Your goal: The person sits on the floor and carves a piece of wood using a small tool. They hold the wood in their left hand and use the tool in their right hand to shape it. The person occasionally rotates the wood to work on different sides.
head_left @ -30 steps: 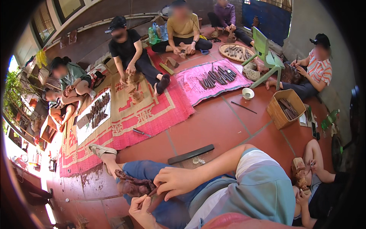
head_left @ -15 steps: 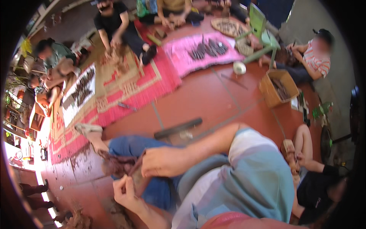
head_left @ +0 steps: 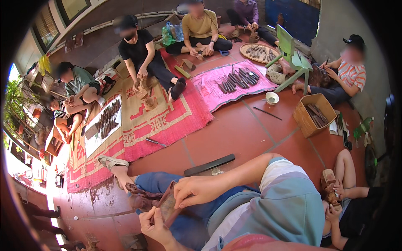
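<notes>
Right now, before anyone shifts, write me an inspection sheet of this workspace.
Surface: red tiled floor, partly covered by a red-and-tan mat and a pink cloth bearing slim dark tools.
Job's things: thin brown sheet between the hands; carved brown figure just beyond, its support unclear.
Clutter: flat dark bar, thin dark stick, pale bowl and open box of dark pieces, all on the floor.
Hands: left hand pinches the sheet; right hand grips it farther up.
Cables: nothing seen for certain.
Surroundings: several seated people, a green chair, a wooden carving in a neighbour's hands at right.
</notes>
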Available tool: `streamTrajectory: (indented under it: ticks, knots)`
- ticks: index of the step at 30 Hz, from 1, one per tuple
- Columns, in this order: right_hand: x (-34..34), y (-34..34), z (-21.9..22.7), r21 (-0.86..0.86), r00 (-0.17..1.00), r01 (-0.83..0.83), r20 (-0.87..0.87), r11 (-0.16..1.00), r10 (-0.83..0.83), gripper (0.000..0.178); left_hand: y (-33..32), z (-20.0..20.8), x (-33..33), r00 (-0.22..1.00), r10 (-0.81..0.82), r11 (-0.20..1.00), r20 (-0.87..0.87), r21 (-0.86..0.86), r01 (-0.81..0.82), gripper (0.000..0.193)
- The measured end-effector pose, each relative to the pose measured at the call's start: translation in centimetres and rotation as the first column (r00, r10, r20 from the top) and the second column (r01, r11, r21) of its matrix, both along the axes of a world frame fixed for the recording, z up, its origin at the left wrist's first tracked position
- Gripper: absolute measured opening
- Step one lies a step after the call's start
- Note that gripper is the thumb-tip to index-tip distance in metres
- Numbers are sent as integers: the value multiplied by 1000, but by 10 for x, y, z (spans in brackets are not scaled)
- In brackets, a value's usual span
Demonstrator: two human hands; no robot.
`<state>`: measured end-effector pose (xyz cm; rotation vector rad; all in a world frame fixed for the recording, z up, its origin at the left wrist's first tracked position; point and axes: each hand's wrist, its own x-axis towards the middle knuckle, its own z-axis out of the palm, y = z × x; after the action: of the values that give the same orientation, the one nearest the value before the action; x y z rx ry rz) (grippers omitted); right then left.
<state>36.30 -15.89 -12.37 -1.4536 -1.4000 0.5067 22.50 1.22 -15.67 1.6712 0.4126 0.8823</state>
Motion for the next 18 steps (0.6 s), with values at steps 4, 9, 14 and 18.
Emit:
streamTrajectory:
  ticks: [4,9,14,18]
  knots:
    - [2,0,-8,-13,996,-20,90,1000,21,14,1,-11,3,998,34,974,55,221,-46,8]
    - [1,2,-8,-125,968,-135,-228,983,104,16,-9,0,-3,999,35,991,34,128,-39,10]
    - [-3,5,-17,-51,990,56,130,997,-49,15,-8,1,-1,997,57,975,54,211,-67,11]
    - [-2,2,-18,-87,991,-17,131,996,28,16,-8,10,-4,994,101,915,32,390,-105,10]
